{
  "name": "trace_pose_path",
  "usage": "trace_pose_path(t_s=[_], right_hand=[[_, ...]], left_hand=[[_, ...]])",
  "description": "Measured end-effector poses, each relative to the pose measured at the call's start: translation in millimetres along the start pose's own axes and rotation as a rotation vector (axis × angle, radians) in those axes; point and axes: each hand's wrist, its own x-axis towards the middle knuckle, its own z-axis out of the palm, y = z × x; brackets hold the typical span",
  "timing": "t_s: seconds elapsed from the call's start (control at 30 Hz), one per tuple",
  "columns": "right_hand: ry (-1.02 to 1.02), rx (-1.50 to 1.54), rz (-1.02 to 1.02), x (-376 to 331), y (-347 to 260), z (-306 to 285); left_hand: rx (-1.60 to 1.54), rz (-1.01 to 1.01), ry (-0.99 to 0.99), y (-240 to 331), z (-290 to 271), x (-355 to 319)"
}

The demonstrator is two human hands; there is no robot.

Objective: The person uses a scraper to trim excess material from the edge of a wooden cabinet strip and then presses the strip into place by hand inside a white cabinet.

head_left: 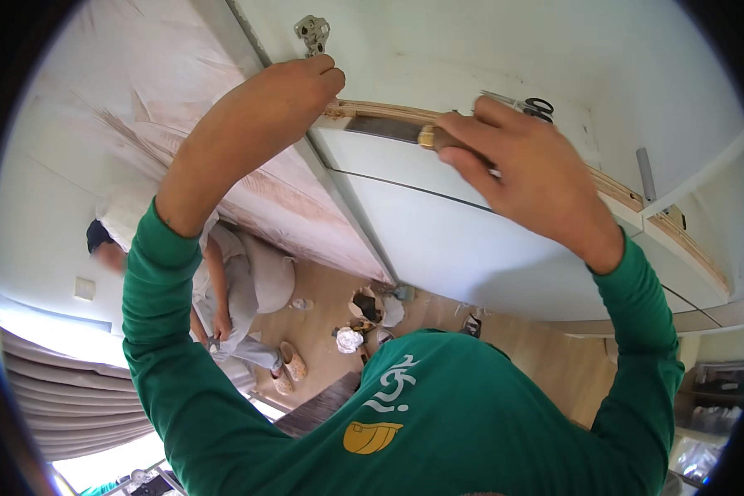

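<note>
Blade (383, 128) of a hand tool (426, 137) is pointing left from the right hand (537, 169), whose fingers are gripping the other end. It is lying along the bare wooden edge (380, 107) of a white cabinet panel (422, 227). The left hand (264, 107) is curling its fingers at this edge's left end, below a metal hinge (312, 35); whether they are holding anything cannot be told. The step in hand is apparently dressing that edge; a further stroke would be calling for a flat blade and left fingers clear of its tip. Scissors (540, 107) are crowding the right hand's far side, and a tall pinkish panel (289, 190) is bounding the left, while the white front is leaving room nearer the body.
</note>
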Motion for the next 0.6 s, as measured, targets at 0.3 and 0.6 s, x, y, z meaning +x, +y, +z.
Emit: trace_pose_path(t_s=[0.3,0.6], right_hand=[[-0.036,-0.013,-0.025,3.3,-4.2,-10.9],[-0.028,0.014,0.019,5.5,-9.7,-7.1]], left_hand=[[0.007,0.002,0.037,5.3,1.9,-5.8],[-0.009,0.022,0.089,2.5,2.5,-6.5]])
